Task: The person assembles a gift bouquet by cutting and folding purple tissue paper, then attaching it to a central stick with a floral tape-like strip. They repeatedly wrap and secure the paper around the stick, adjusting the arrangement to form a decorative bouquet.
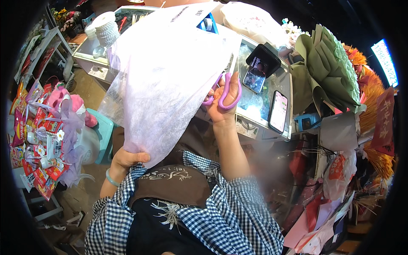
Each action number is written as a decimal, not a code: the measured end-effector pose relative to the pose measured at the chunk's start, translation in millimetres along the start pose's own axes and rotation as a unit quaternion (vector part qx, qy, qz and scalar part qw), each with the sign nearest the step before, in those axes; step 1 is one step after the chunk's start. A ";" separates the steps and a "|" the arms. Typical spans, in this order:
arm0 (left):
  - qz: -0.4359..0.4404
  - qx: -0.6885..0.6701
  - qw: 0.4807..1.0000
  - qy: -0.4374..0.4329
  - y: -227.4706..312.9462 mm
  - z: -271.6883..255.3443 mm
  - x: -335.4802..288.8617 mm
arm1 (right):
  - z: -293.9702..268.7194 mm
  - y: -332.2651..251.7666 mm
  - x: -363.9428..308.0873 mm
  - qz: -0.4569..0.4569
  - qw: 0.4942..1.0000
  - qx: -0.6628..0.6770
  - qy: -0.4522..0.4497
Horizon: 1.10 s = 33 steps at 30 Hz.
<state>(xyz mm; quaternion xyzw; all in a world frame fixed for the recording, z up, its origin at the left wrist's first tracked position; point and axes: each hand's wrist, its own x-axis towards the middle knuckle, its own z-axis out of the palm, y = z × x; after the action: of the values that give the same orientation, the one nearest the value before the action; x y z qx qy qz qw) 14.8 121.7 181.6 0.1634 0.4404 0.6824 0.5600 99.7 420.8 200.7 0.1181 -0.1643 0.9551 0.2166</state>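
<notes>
A large sheet of thin, pale lilac wrapping material (170,80) spreads over the counter and hangs down toward my body. My left hand (129,158) grips its near lower corner, thumb on top and fingers hidden beneath. At the sheet's right edge, my right hand (223,100) holds scissors (231,102) with purple loop handles. The blades are hidden by the sheet, so I cannot tell whether they touch it.
A glass-topped counter (255,123) carries a phone on a stand (255,78), a second phone (278,111) and a white rope spool (104,32). A snack bouquet (46,140) stands left; a green-wrapped bouquet (327,68) stands right. A turquoise stool (101,131) sits near the counter.
</notes>
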 end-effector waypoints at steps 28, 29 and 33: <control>0.063 0.027 0.995 0.077 6.4 8.5 -16.2 | -20.1 -25.3 5.2 -0.026 0.992 -0.062 0.104; 0.058 0.022 0.995 0.079 6.9 8.5 -16.2 | -12.1 -21.9 6.8 -0.058 0.968 -0.075 0.232; 0.061 0.012 0.995 0.074 9.1 8.2 -15.8 | 5.1 -19.4 10.0 -0.091 0.939 -0.115 0.312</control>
<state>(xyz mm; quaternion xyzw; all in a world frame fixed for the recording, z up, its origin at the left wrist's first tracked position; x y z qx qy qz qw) 20.1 110.9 197.6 0.1453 0.4782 0.7201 0.4813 100.5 439.2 213.5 -0.1968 -0.1856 0.8950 0.3546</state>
